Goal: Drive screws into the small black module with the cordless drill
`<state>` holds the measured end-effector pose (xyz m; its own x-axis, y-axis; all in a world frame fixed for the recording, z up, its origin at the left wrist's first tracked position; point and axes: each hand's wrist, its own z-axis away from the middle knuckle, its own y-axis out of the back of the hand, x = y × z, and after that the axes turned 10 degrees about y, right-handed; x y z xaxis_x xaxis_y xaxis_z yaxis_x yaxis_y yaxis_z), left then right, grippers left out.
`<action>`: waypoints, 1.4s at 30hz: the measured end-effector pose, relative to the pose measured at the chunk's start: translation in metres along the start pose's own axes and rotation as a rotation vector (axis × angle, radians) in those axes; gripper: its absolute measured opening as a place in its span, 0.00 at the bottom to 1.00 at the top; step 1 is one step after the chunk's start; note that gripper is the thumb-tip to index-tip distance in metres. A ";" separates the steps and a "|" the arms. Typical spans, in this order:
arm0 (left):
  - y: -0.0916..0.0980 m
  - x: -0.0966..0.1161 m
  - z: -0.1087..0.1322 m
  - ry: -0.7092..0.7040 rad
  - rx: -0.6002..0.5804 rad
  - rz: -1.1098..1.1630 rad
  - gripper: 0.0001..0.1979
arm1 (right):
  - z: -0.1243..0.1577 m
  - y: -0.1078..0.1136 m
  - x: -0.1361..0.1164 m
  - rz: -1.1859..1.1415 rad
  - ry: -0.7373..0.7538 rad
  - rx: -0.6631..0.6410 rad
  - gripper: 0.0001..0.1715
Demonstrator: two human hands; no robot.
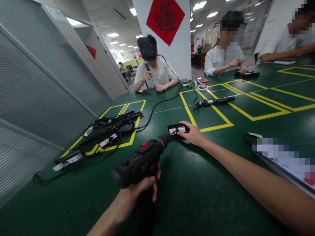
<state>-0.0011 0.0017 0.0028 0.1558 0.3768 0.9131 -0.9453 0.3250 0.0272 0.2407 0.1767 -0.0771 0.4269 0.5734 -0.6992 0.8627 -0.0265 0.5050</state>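
Holding blk drill (pixel 140 160), L hand (pixel 141 193) has fingers curled round it; ahead & right of those, R hand (pixel 193 132) has fingers grasping small blk case (pixel 174 129) by drill tip, above/on bench (pixel 197 186). Cable bundle (pixel 114 128) lies fwd-left of L fingers.

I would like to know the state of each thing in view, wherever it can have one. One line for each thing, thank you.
Drill: gripped in the left hand, nose towards the small black case; running or not, cannot tell.
Small black case: held by the right hand, white pieces showing.
Slim tool: lying down, unheld.
Black cabled parts: piled, unheld.
Ceiling lights: lit.
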 end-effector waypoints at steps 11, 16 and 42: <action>0.001 -0.003 0.000 0.022 0.017 0.020 0.15 | -0.001 -0.002 0.003 -0.003 0.001 0.000 0.26; -0.001 0.002 0.002 0.034 0.022 0.008 0.13 | -0.001 -0.003 0.005 -0.015 -0.017 0.010 0.26; -0.003 0.002 0.003 0.028 -0.002 -0.035 0.12 | 0.000 0.002 0.000 -0.005 0.002 -0.026 0.26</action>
<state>0.0015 -0.0012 0.0061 0.1967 0.3891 0.8999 -0.9386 0.3401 0.0581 0.2421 0.1766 -0.0760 0.4220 0.5750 -0.7009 0.8575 -0.0022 0.5145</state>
